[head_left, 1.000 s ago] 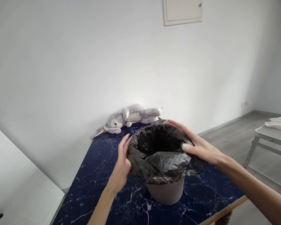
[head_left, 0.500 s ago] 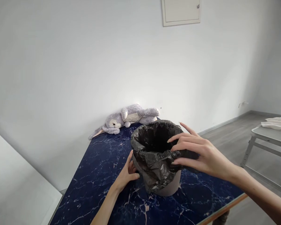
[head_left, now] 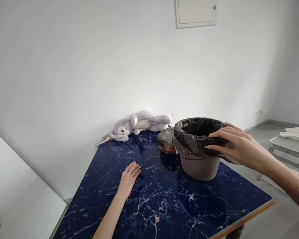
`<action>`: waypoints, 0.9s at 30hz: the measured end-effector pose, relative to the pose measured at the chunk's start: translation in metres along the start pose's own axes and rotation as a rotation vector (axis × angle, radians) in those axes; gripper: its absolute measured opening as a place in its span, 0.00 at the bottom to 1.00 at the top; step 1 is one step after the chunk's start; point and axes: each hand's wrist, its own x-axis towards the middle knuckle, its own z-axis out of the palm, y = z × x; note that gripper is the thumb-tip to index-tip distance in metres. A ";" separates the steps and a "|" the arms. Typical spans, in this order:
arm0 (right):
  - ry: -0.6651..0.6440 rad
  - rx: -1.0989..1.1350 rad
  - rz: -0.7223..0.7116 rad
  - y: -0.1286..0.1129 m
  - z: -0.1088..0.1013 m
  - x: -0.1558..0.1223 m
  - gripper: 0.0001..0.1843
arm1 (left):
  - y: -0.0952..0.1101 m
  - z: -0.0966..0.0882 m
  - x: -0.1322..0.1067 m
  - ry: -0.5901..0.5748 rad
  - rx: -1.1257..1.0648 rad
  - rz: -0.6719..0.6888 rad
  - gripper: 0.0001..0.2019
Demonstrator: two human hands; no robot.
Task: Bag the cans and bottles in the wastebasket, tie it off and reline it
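A grey bin [head_left: 200, 167] lined with a black plastic bag [head_left: 191, 139] stands on the dark blue marbled table [head_left: 164, 202], towards its right side. My right hand [head_left: 236, 147] grips the bin's rim over the bag, fingers curled round the near right edge. My left hand [head_left: 128, 179] lies flat on the table with fingers stretched out, holding nothing, well to the left of the bin.
A grey plush rabbit [head_left: 137, 124] lies at the table's far edge against the white wall. A dark bundle with something orange [head_left: 166, 142] sits just behind the bin. A white surface [head_left: 20, 192] is at left; a grey frame with cloth [head_left: 291, 139] stands at right.
My right hand has carried the bin to the right and further back. My left hand let go of the bag and came down flat on the table. The bundle behind the bin now shows.
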 end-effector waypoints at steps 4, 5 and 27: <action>0.049 -0.085 0.113 -0.006 0.018 -0.013 0.38 | -0.001 0.000 -0.002 -0.016 -0.002 0.010 0.09; 0.077 -0.090 0.136 -0.014 0.022 -0.017 0.43 | -0.002 0.000 -0.003 -0.021 -0.001 0.011 0.09; -0.514 0.426 0.085 -0.131 0.271 -0.008 0.27 | -0.010 -0.004 -0.008 -0.037 0.083 0.027 0.08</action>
